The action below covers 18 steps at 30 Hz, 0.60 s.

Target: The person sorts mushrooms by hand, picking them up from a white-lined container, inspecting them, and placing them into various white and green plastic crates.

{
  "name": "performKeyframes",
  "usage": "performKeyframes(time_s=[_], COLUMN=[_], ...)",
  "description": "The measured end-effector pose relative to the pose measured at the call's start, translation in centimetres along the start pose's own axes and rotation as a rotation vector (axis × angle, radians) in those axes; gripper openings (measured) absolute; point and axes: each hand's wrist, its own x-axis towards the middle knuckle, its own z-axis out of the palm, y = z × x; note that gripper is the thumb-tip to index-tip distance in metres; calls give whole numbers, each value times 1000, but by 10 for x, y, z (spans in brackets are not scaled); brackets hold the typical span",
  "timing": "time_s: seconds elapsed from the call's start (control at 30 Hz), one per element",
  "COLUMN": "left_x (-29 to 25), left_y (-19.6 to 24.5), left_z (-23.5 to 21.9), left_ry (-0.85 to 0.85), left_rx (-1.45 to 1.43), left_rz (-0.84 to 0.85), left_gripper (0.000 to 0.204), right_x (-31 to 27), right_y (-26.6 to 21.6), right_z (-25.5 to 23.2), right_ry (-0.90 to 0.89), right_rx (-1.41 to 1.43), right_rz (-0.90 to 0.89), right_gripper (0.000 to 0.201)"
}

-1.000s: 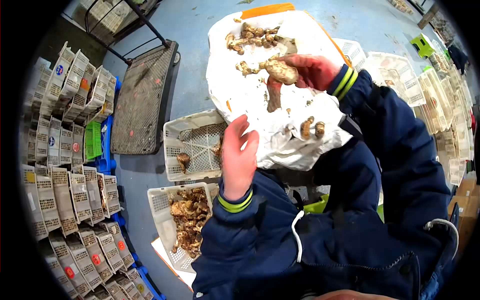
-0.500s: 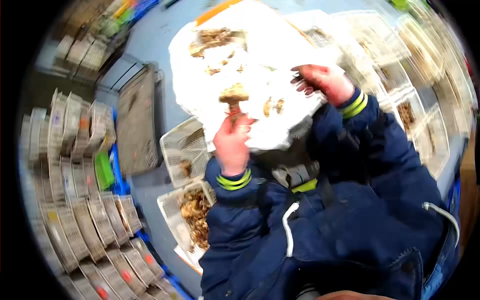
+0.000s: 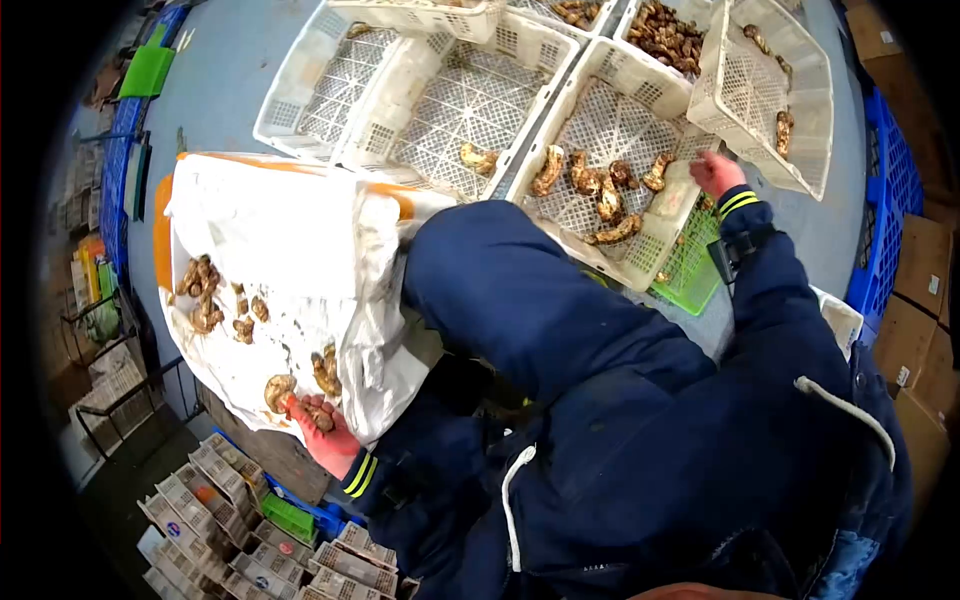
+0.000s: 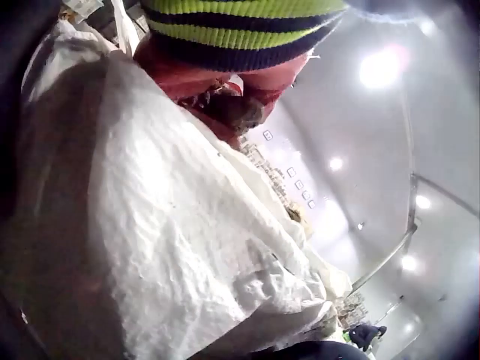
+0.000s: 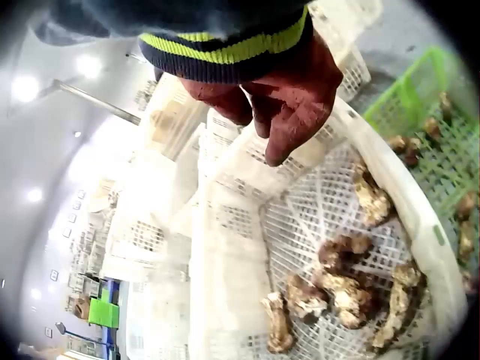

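Observation:
On the white cloth [image 3: 300, 250], in the head view, the left hand [image 3: 330, 442] holds a mushroom [image 3: 279, 393] whose pale round cap points away from the palm; a darker lump shows by the fingers. The left wrist view has this hand [image 4: 225, 90] partly hidden beyond the cloth. My right hand [image 3: 718, 173] hovers over the right end of a white crate [image 3: 640, 255] with several mushrooms inside. In the right wrist view its fingers [image 5: 289, 131] hang loosely bent above the crate wall, with no mushroom visible in them.
Other mushrooms [image 3: 243, 329] lie on the cloth. A tilted crate [image 3: 765, 100] with a few mushrooms stands beyond the right hand. Further white crates [image 3: 465, 110] are to its left, and a green basket [image 3: 692, 265] is beside the nearest crate. Cartons [image 3: 918, 262] stand at far right.
The head view has swung round towards the crates. The right hand has left the big mushroom and moved out over a crate; the left hand, empty a second ago, has taken hold of a mushroom.

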Motion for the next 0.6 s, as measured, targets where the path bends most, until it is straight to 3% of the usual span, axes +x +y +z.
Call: performKeyframes(time_s=[0.07, 0.1, 0.2, 0.27, 0.3, 0.37, 0.4, 0.47, 0.5, 0.53, 0.6], left_x=[4, 4, 2, 4, 0, -5, -7, -13, -9, -7, -7], left_y=[-3, -3, -6, -6, -6, -4, -3, 0, 0, -2, -6], left_z=[-2, 0, 0, 0, 7, 12, 12, 13, 11, 11, 21], left_ry=[-28, 43, 2, 35, 54, 37, 11, -123, -129, -129, -16], left_rx=[20, 47, 162, 201, 253, 465, 621, 1520, 1480, 1484, 1006], left_rz=[61, 64, 142, 140, 154, 235, 308, 662, 647, 645, 433], left_gripper=[35, 39, 37, 39, 40, 43, 45, 51, 56, 56, 57], right_x=[4, 14, 48, 41, 37, 14, 23, 57, 58, 56, 44], right_y=[41, 66, 122, 136, 134, 128, 143, 178, 176, 183, 182], right_z=[10, 5, 8, 23, 30, 65, 57, 42, 37, 41, 73], right_ry=[1, -257, -312, -336, -430, -67, -78, -1095, -695, -212, 133], right_rx=[-102, -330, 282, 85, 278, -66, 7, 870, 490, -153, -853], right_rz=[182, 92, 498, 528, 614, 492, 486, 495, 325, 229, 193], right_gripper=[36, 37, 26, 25, 24, 22, 20, 34, 41, 50, 70])
